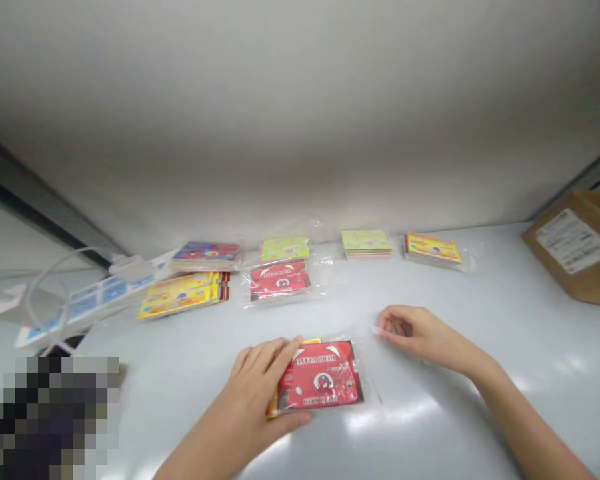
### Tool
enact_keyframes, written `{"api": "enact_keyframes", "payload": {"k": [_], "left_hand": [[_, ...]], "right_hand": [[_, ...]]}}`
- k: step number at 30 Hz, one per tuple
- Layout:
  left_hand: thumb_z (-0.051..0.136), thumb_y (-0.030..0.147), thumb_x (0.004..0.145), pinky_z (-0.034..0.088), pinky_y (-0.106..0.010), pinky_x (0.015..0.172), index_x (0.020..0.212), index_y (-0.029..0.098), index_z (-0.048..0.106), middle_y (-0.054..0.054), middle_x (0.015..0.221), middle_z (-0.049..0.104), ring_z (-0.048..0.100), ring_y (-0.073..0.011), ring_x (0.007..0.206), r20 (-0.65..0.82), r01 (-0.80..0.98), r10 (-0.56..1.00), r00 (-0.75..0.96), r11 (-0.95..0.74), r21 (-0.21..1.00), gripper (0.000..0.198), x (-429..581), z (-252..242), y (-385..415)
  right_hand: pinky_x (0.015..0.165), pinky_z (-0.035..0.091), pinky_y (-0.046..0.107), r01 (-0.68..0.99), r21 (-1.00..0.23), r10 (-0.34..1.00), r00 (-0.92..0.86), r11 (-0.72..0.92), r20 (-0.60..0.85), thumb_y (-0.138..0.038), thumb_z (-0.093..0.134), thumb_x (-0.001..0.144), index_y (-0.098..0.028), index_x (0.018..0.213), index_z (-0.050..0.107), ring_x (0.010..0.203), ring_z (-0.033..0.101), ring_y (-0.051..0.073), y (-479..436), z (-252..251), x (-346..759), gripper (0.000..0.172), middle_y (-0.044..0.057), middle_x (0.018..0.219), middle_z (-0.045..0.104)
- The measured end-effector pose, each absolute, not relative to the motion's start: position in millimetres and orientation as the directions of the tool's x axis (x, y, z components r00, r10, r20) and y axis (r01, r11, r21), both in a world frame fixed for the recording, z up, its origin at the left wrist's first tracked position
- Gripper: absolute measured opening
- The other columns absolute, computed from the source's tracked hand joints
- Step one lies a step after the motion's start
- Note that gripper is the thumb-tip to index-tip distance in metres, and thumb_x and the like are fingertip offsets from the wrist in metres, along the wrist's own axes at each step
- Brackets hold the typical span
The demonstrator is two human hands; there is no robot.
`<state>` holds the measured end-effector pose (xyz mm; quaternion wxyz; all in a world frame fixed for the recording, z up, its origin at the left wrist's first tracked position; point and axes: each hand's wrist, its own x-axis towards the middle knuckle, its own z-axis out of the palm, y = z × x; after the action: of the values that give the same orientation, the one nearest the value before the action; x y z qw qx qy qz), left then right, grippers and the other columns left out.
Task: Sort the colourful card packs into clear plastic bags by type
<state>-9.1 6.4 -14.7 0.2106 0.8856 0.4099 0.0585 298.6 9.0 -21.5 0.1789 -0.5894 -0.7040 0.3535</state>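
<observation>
My left hand [250, 400] grips the left edge of a red printed card packet [323, 377] in a clear plastic bag [365, 393], with its fingers on top and its thumb along the lower edge. A yellow card [310, 341] shows at the packet's upper edge. My right hand [420, 337] hovers just right of the bag, its fingers loosely curled and its fingertips near the bag's upper right corner. It holds nothing that I can see. Both hands are on the white table [430, 440].
Several card stacks, including a yellow one [183, 295], and a second bagged red packet [280, 280] lie ahead. A blue-and-white printed sheet [85, 303] and a white cable [55, 280] lie at the left. A cardboard box [575, 247] stands at the right. A pixelated patch [45, 417] covers the lower left corner.
</observation>
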Motion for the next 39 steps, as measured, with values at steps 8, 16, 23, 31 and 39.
{"api": "enact_keyframes", "payload": {"k": [8, 16, 23, 31, 39], "left_hand": [[0.063, 0.045, 0.076, 0.034, -0.043, 0.096, 0.139, 0.03, 0.023, -0.007, 0.131, 0.043, 0.039, -0.0291, 0.116, -0.054, 0.696, 0.748, 0.661, -0.585, 0.415, 0.075, -10.4, -16.9, 6.6], [0.062, 0.046, 0.077, 0.035, -0.042, 0.096, 0.138, 0.032, 0.022, -0.007, 0.132, 0.042, 0.039, -0.0284, 0.117, -0.052, 0.695, 0.751, 0.659, -0.581, 0.423, 0.074, -9.9, -15.7, 6.1], [0.062, 0.045, 0.077, 0.033, -0.043, 0.097, 0.138, 0.032, 0.022, -0.006, 0.133, 0.04, 0.036, -0.0282, 0.118, -0.081, 0.706, 0.756, 0.65, -0.56, 0.435, 0.074, -9.8, -16.2, 6.8], [0.062, 0.046, 0.077, 0.034, -0.044, 0.097, 0.138, 0.03, 0.024, -0.008, 0.131, 0.042, 0.039, -0.0294, 0.117, -0.066, 0.696, 0.755, 0.652, -0.562, 0.446, 0.074, -8.9, -13.2, 6.0], [0.063, 0.045, 0.076, 0.036, -0.045, 0.095, 0.138, 0.032, 0.025, -0.007, 0.13, 0.044, 0.04, -0.0294, 0.116, -0.06, 0.699, 0.764, 0.643, -0.552, 0.454, 0.074, -8.2, -12.3, 5.4]], "right_hand": [[0.052, 0.036, 0.023, 0.706, -0.706, 0.958, -0.24, 0.063, -0.155, -0.035, 0.05, 0.08, -0.018, 0.078, 0.057, 0.057, 0.046, 0.013, 9.0, -25.1, 299.6, 0.019, 0.0, 0.065, 0.053], [0.053, 0.036, 0.024, 0.718, -0.693, 0.956, -0.245, 0.066, -0.164, -0.036, 0.049, 0.081, -0.018, 0.078, 0.057, 0.058, 0.047, 0.013, 8.5, -23.8, 299.2, 0.019, 0.0, 0.066, 0.054], [0.053, 0.036, 0.023, 0.71, -0.7, 0.957, -0.249, 0.075, -0.15, -0.034, 0.05, 0.08, -0.018, 0.078, 0.057, 0.059, 0.046, 0.012, 8.9, -24.2, 299.4, 0.017, 0.0, 0.066, 0.054], [0.052, 0.037, 0.023, 0.664, -0.744, 0.947, -0.279, 0.071, -0.158, -0.036, 0.05, 0.081, -0.017, 0.078, 0.056, 0.058, 0.046, 0.012, 7.9, -22.6, 296.6, 0.019, 0.0, 0.065, 0.053], [0.058, 0.04, 0.024, 0.599, -0.794, 0.91, -0.378, 0.101, -0.17, -0.031, 0.053, 0.08, -0.018, 0.079, 0.057, 0.063, 0.049, 0.013, 3.5, -17.7, 286.4, 0.014, 0.001, 0.072, 0.058]]}}
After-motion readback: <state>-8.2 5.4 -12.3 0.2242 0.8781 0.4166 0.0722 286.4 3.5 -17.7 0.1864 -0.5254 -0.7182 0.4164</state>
